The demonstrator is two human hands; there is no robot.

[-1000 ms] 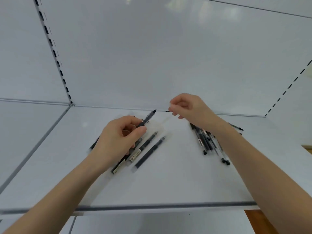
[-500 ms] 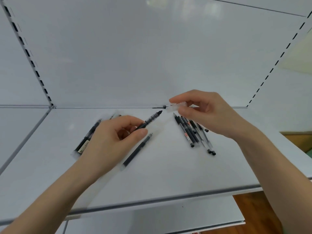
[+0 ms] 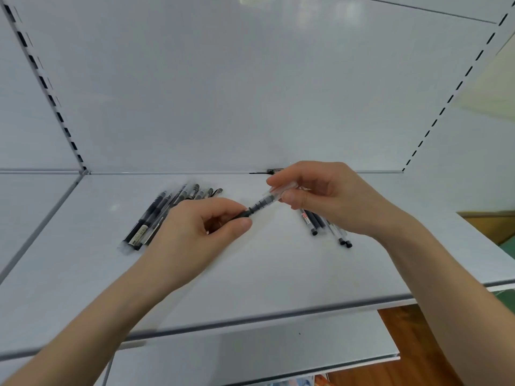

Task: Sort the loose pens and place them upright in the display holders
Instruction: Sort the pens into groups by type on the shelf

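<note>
White shelf (image 3: 250, 274), just above it: left hand (image 3: 195, 235) pinches pen (image 3: 257, 206) by the barrel, right hand (image 3: 328, 196) pinches clear cap (image 3: 281, 189) at its tip. Left pile (image 3: 156, 215), right pile (image 3: 315, 224) lie flat; no holders visible. Risk: skewed cap jams, or pen slips and rolls off.

clear cap (image 3: 282, 190): earlier apart from the pen (image 3: 252, 211) tip, now over it, between fingertips of the right hand (image 3: 328, 196).
left hand (image 3: 195, 232): nearer the right.
</note>
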